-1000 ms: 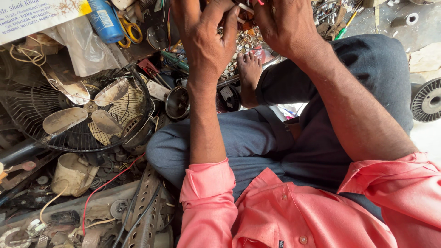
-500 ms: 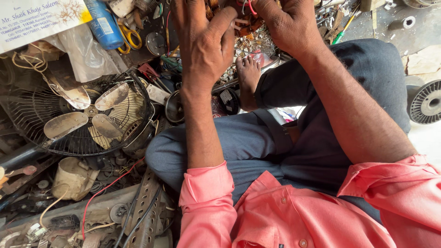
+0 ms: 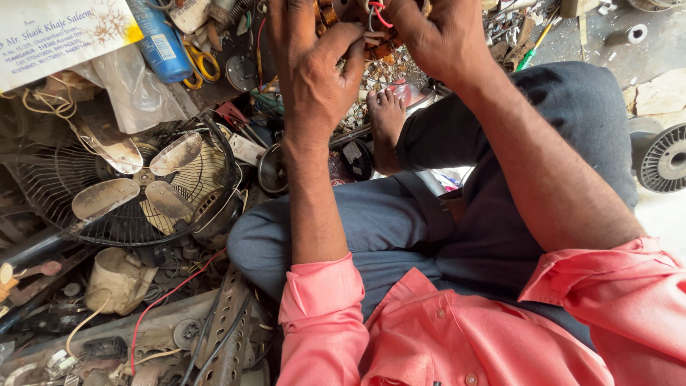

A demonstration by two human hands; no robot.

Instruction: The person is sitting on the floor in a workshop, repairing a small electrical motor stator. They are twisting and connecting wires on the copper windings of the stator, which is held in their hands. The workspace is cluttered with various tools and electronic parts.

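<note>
Two pink sleeves (image 3: pixel 429 343) are seen nearest, above crossed legs in grey trousers (image 3: pixel 400 229). Further up, the left hand (image 3: pixel 314 71) and right hand (image 3: pixel 429 39) are closed around a copper-wound part (image 3: pixel 357 28) with red wire at the top edge. A dusty fan (image 3: pixel 136 186) lies left.

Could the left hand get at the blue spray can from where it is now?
Probably yes. The left hand is raised beside the right hand on a wired part; the blue spray can lies uncovered farther left, only low clutter between. It would have to let go first.
</note>
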